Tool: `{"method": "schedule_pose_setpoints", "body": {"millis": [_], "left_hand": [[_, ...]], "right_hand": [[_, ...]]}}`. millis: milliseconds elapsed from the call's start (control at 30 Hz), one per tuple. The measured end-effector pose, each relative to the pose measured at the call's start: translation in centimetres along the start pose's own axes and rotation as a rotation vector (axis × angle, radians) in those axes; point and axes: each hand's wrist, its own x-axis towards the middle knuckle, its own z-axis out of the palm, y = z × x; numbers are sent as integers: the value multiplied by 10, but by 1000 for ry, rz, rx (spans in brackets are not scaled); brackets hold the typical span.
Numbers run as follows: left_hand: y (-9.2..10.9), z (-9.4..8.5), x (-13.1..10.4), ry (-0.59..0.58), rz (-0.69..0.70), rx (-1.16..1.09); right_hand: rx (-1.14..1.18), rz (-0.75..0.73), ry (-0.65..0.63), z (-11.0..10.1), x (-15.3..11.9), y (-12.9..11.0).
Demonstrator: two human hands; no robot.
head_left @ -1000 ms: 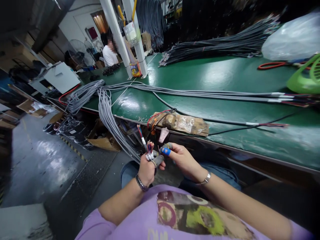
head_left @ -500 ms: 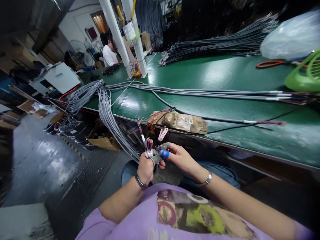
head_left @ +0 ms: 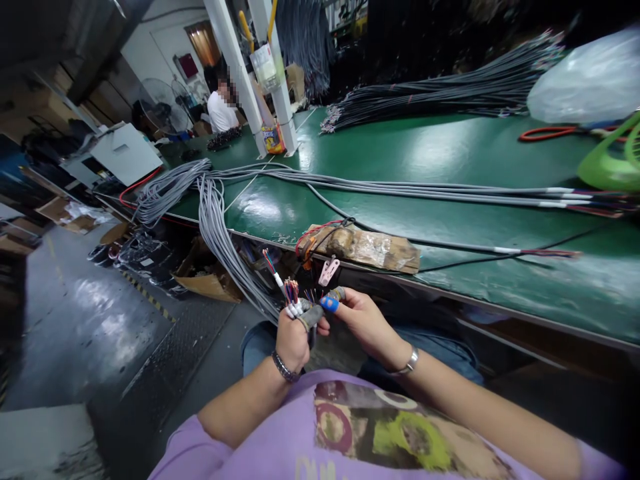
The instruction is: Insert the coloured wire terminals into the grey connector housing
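My left hand [head_left: 295, 337] is wrapped round a bunch of grey cables [head_left: 227, 247], whose white-sleeved ends with coloured wires [head_left: 291, 291] stick up above the fist. One end [head_left: 273, 268] leans out to the left. My right hand [head_left: 365, 320], with a blue wrap on the thumb and a grey cover on the index finger, pinches at the tips of thin loose wires [head_left: 313, 294] beside the left fingers. What lies between those fingertips is too small to make out. A pink clip [head_left: 329, 271] hangs at the bench edge just above.
The green bench [head_left: 440, 150] carries long grey cables, a taped wooden block [head_left: 370, 249], a black cable bundle [head_left: 425, 93], a plastic bag [head_left: 590, 80] and a green basket [head_left: 613, 160]. A person [head_left: 221, 110] is at the far left. A cardboard box [head_left: 210, 283] stands below.
The right fingers have drawn slightly away from the left hand, and more thin wires show between them. The leaning cable end has tipped further left.
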Motion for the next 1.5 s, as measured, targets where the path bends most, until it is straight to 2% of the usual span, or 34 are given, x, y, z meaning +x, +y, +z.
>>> {"method": "schedule_pose_setpoints", "body": {"millis": [133, 300, 400, 500, 600, 767, 1033, 1267, 1500], "left_hand": [[5, 0, 4, -9, 10, -23], [14, 0, 7, -23, 1, -79], [17, 4, 6, -73, -6, -85], [17, 9, 6, -113, -10, -72], [18, 12, 9, -106, -26, -75], [18, 12, 14, -85, -49, -88], [15, 11, 16, -67, -52, -57], [16, 12, 15, -52, -58, -42], [18, 4, 4, -57, -36, -31]], "right_hand": [[-114, -40, 91, -4, 1, -2], [216, 114, 131, -20, 14, -4], [302, 190, 107, -25, 26, -10], [307, 152, 56, -22, 34, -14], [320, 120, 13, -16, 37, -14], [363, 163, -58, -13, 41, -12], [401, 119, 58, -8, 49, -5], [474, 143, 15, -7, 43, -7], [474, 217, -19, -11, 39, -15]]}}
